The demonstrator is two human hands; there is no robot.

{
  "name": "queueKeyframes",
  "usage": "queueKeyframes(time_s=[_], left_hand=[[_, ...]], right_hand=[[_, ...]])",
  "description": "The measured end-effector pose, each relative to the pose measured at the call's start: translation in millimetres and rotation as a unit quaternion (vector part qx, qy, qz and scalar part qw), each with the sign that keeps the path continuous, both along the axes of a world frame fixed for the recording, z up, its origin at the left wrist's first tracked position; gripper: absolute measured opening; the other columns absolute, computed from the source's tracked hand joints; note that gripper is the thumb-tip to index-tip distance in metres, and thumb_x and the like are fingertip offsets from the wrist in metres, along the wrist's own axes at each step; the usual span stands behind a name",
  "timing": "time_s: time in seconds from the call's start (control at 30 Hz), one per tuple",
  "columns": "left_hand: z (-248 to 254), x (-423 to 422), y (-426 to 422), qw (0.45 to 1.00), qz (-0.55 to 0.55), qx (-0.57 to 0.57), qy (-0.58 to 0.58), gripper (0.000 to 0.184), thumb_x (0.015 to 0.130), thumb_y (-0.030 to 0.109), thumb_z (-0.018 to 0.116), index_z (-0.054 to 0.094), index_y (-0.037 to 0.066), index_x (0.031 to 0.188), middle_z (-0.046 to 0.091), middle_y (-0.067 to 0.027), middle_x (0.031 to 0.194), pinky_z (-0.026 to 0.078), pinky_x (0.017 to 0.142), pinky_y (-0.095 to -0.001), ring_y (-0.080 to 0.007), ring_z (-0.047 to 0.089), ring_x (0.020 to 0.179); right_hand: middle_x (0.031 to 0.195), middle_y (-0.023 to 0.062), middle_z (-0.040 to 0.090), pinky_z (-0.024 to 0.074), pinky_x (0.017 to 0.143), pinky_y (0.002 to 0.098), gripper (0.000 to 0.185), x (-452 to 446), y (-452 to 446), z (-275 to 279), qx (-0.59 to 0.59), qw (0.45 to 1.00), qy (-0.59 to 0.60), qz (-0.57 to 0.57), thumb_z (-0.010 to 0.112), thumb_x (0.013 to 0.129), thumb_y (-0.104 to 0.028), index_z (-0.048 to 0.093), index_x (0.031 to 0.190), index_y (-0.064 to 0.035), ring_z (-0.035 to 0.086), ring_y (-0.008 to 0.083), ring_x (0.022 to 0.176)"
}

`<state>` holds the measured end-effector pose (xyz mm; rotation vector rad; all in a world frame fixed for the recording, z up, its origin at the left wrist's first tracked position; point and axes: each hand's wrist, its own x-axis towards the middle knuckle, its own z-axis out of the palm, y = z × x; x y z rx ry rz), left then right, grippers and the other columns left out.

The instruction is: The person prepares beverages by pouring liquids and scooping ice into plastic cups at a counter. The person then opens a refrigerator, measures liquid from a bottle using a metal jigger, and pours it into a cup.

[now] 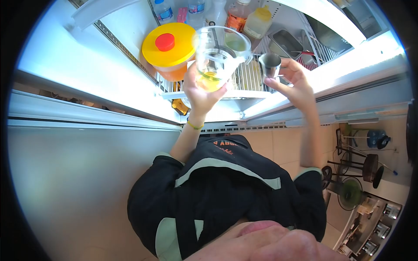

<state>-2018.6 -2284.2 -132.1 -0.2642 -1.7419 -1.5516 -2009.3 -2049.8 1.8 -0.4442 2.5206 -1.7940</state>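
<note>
My left hand [201, 96] is wrapped round a clear plastic jug [203, 54], with a little yellow liquid low inside it and a dark long-handled utensil showing in or behind it. Opposite it, at the right, my right hand [298, 85] grips a small metal jigger [271, 65] between thumb and fingers. The jigger's mouth faces up toward the camera, close to the jug's right side but apart from it. Both hands are in front of an open fridge's wire shelf [248, 80]. Whatever the jigger contains cannot be made out.
A big tub with a yellow lid [180, 45] stands left of the jug. Behind are water bottles [163, 12], a squeeze bottle [258, 22], an orange-labelled bottle [236, 17] and a metal pan [285, 42]. Fridge door edges flank both arms. A fan [349, 193] stands far right.
</note>
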Motion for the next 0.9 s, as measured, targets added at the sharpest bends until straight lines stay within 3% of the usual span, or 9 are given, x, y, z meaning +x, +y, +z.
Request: queueKeyframes(time_s=[0.07,0.1,0.2,0.33,0.43,0.57,0.73,0.83,0.9], left_hand=[[11,7,2,0.989,-0.089,0.118,-0.012,0.08,0.058,0.01,0.084,0.046,-0.002,0.127,0.06,-0.0138,0.112,0.051,0.086,-0.0343,-0.0212,0.061,0.098],[17,10,4,0.975,-0.133,0.176,-0.018,0.08,0.061,0.009,0.083,0.043,-0.004,0.128,0.059,-0.0149,0.113,0.052,0.087,-0.0336,-0.0201,0.061,0.099],[22,13,-3,0.985,-0.12,0.126,0.001,0.077,0.063,0.004,0.08,0.041,-0.005,0.128,0.057,-0.0151,0.118,0.052,0.088,-0.0315,-0.0192,0.061,0.102],[16,18,-7,0.982,-0.099,0.16,-0.025,0.081,0.063,0.003,0.079,0.037,-0.005,0.132,0.055,-0.0154,0.119,0.051,0.088,-0.0324,-0.0196,0.06,0.103],[19,19,-15,0.994,-0.058,0.082,0.044,0.086,0.062,0.003,0.08,0.035,-0.003,0.135,0.054,-0.016,0.122,0.049,0.093,-0.0347,-0.0201,0.057,0.109],[26,21,-21,0.995,-0.059,0.07,0.046,0.09,0.061,0.004,0.081,0.033,-0.002,0.137,0.053,-0.0168,0.124,0.048,0.094,-0.0356,-0.0206,0.057,0.11],[15,19,-40,0.984,-0.091,0.155,0.023,0.071,0.07,-0.005,0.073,0.043,0.01,0.132,0.055,-0.0123,0.119,0.056,0.077,-0.0389,-0.0198,0.058,0.103],[24,22,-51,0.993,-0.056,0.102,0.036,0.075,0.067,-0.002,0.076,0.04,0.007,0.133,0.053,-0.0151,0.122,0.054,0.082,-0.0386,-0.0216,0.057,0.106],[42,21,-54,0.997,0.021,0.007,0.068,0.087,0.064,0.004,0.08,0.033,0.003,0.137,0.051,-0.018,0.126,0.052,0.089,-0.0368,-0.0233,0.056,0.111]], right_hand=[[0.094,0.0078,0.067,0.0514,0.08,0.0308,0.037,-17,-1,-58,-0.16,0.987,-0.03,-0.014,0.083,0.074,-0.019,0.065,0.099,-0.0008,0.065,0.0156,0.089],[0.091,0.0081,0.068,0.0514,0.08,0.031,0.039,-27,-3,-96,-0.123,0.991,-0.008,-0.057,0.084,0.072,-0.021,0.064,0.1,-0.0013,0.066,0.0161,0.087],[0.089,0.0104,0.071,0.0515,0.081,0.0322,0.047,-33,-16,-162,0.096,0.978,0.056,-0.177,0.086,0.067,-0.028,0.064,0.101,-0.0039,0.068,0.0187,0.087],[0.095,0.0098,0.071,0.0499,0.085,0.0344,0.048,-40,-21,-218,0.135,0.971,0.029,-0.196,0.086,0.066,-0.03,0.064,0.101,-0.0069,0.067,0.0209,0.094],[0.096,0.0082,0.072,0.0496,0.085,0.0372,0.05,-49,-16,-231,0.135,0.973,0.026,-0.184,0.084,0.065,-0.035,0.065,0.103,-0.0097,0.069,0.0244,0.091],[0.098,0.0077,0.071,0.0484,0.087,0.0382,0.053,-48,-14,-217,0.158,0.974,-0.004,-0.161,0.085,0.063,-0.036,0.065,0.105,-0.0095,0.067,0.0261,0.096],[0.103,0.0144,0.069,0.049,0.089,0.0398,0.049,-46,-6,-152,0.099,0.953,0.167,-0.234,0.083,0.063,-0.024,0.066,0.105,-0.0051,0.065,0.029,0.099],[0.107,0.0143,0.068,0.0487,0.088,0.0387,0.043,-70,-63,-56,0.1,0.95,0.283,-0.084,0.077,0.07,-0.017,0.067,0.11,-0.0069,0.064,0.031,0.1],[0.112,0.0143,0.066,0.047,0.09,0.0405,0.041,-107,-126,-46,0.104,0.923,0.367,0.04,0.073,0.075,-0.02,0.067,0.114,-0.0093,0.062,0.0318,0.103]])
